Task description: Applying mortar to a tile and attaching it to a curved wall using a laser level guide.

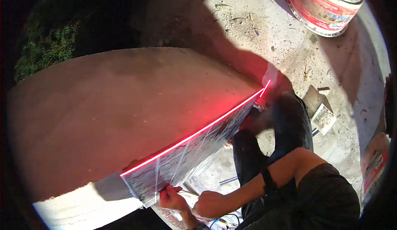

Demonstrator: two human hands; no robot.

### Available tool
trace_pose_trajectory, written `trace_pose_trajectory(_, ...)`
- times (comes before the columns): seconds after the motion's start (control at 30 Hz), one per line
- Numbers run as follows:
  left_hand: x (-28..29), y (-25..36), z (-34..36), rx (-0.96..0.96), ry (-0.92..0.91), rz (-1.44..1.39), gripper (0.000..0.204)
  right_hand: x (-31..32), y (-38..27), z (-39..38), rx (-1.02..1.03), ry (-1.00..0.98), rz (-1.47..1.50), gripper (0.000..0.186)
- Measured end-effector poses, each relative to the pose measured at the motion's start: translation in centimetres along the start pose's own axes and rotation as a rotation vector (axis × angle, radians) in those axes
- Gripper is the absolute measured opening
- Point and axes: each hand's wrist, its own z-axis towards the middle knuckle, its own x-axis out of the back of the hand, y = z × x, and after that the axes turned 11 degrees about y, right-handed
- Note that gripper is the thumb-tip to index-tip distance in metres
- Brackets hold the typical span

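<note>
1. Streaked grey panel (184,157): long, flat, darkly mottled; thin pale stripes cross face.
2. Upper edge glowing red.
3. Lies along brown surface (124,106), slanting lower left to upper right.

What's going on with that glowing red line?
A person is working with bare hands by a streaky gray panel. The left hand is curled at its lower edge, and the right hand is fisted close by; I can't tell if either holds anything. The red line runs along the panel's top edge, beside a wide brown surface. A red and white bucket stands farther off.
</note>
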Motion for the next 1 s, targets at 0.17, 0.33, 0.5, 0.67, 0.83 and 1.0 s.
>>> trace_pose_trajectory(0.17, -0.1, 0.4, 0.2, -0.02, -0.005, 0.019, 0.026, -0.6, 1.4, -0.5, 0.016, 0.017, -0.039, 0.018)
trace_pose_trajectory(0.33, -0.4, 0.5, 0.0, -0.001, 0.006, 0.011, 0.027, -0.2, 0.2, -1.0, 0.022, -0.033, -0.056, 0.017)
trace_pose_trajectory(0.5, -0.5, 0.8, 0.0, 0.007, 0.033, -0.017, 0.029, 2.2, 5.9, 1.3, -0.144, 0.105, -0.071, 0.019)
trace_pose_trajectory(0.67, -0.5, 0.9, 0.1, -0.049, 0.054, -0.015, 0.033, 2.5, 9.0, 3.1, -0.103, 0.375, -0.27, 0.019)
trace_pose_trajectory(0.83, -0.6, 1.0, 0.0, -0.014, 0.024, -0.057, 0.032, 3.5, 3.3, 1.5, -0.036, 0.165, -0.152, 0.02)
trace_pose_trajectory(1.0, -0.2, 0.7, 0.1, -0.02, 0.034, -0.025, 0.032, 5.5, 6.7, 2.6, -0.11, 0.444, -0.271, 0.023)
